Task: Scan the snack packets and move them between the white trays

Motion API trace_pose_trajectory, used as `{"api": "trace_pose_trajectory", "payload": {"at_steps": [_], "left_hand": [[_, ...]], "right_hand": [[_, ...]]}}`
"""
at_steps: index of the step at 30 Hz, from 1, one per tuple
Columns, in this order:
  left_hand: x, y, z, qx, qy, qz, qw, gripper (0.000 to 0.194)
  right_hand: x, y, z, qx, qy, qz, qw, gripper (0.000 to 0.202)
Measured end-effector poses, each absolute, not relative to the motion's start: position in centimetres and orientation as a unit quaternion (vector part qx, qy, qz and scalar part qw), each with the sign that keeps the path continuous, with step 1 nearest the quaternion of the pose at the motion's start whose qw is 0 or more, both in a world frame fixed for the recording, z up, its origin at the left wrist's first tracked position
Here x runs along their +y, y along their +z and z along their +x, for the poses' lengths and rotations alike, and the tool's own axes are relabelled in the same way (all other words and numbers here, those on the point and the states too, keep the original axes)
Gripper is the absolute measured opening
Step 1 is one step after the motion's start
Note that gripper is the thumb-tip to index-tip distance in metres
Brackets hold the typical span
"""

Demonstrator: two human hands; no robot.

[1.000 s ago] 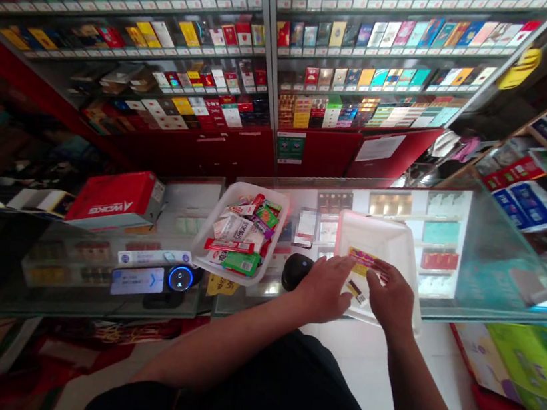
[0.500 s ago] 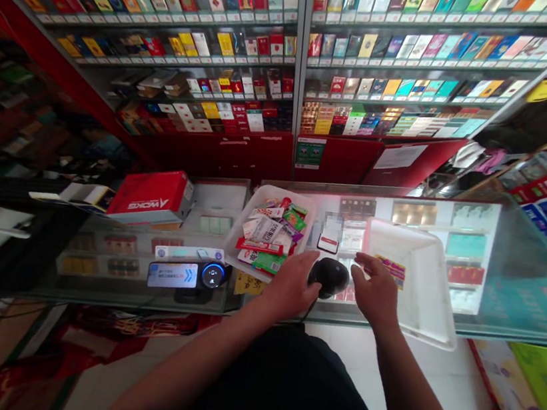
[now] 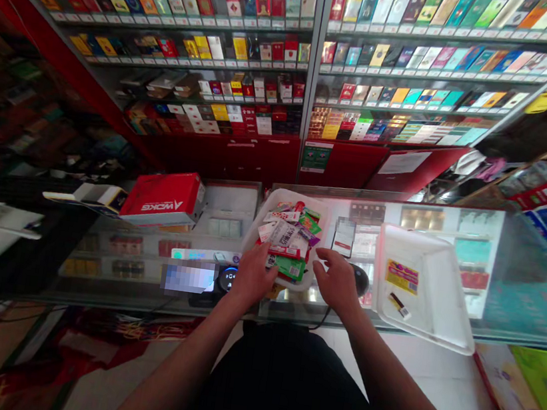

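A white plastic tray (image 3: 250,232) full of snack packets stands in front of me on the glass counter. My left hand (image 3: 254,276) lies over its front left rim, thumb and fingers apart, fingertips by the left end of a red packet (image 3: 287,252). A green packet (image 3: 289,267) lies just below that one. My right hand (image 3: 338,282) is open beside the tray's right side, fingers apart, with nothing in it. Partly behind it on the counter sits a black rounded device (image 3: 360,281) with a cable. A phone (image 3: 344,238) lies beyond my right hand.
On the right, a second white tray (image 3: 437,287) holds a yellow-and-purple packet (image 3: 402,276) and a small dark-and-white stick-like item (image 3: 399,305). A payment device (image 3: 190,278) and a red box (image 3: 163,197) stand on the left. Shelves of cigarette packs rise behind the counter.
Both hands have moved left, away from the black device to the snack tray. The small stick-like item in the right tray now shows. The view has shifted slightly.
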State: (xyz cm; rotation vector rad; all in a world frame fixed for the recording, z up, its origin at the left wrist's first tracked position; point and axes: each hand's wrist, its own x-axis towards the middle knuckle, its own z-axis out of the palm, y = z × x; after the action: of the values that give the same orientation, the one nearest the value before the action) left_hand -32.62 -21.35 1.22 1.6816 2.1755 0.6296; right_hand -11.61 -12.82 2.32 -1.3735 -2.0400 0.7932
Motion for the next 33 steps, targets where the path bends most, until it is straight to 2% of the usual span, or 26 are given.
{"api": "trace_pose_trajectory", "payload": {"at_steps": [4,7,13,18,27,33], "left_hand": [[-21.4,1.1,-34.6,0.8,0.137,0.574,0.108,0.047],[-21.1,0.8,-35.6,0.806,0.103,0.573,0.101,0.047],[-19.5,-0.4,-37.1,0.798,0.071,0.589,0.105,0.041],[-18.2,-1.7,-38.0,0.779,0.067,0.611,0.126,0.034],[-17.5,-2.1,-38.7,0.78,0.153,0.586,0.16,0.022],[-17.4,-2.1,-39.5,0.761,0.197,0.591,0.182,0.014]], "right_hand": [[-12.5,0.9,-14.0,-0.775,0.307,-0.512,0.209,0.029],[-12.3,-0.2,-15.5,-0.781,0.29,-0.533,0.148,0.032],[-11.2,-1.9,-17.4,-0.8,0.244,-0.545,0.059,0.038],[-10.4,-2.3,-18.0,-0.834,0.226,-0.504,0.01,0.029],[-10.1,-2.1,-17.7,-0.841,0.209,-0.499,0.022,0.019],[-10.0,-1.7,-16.9,-0.823,0.245,-0.512,0.034,0.03]]}}
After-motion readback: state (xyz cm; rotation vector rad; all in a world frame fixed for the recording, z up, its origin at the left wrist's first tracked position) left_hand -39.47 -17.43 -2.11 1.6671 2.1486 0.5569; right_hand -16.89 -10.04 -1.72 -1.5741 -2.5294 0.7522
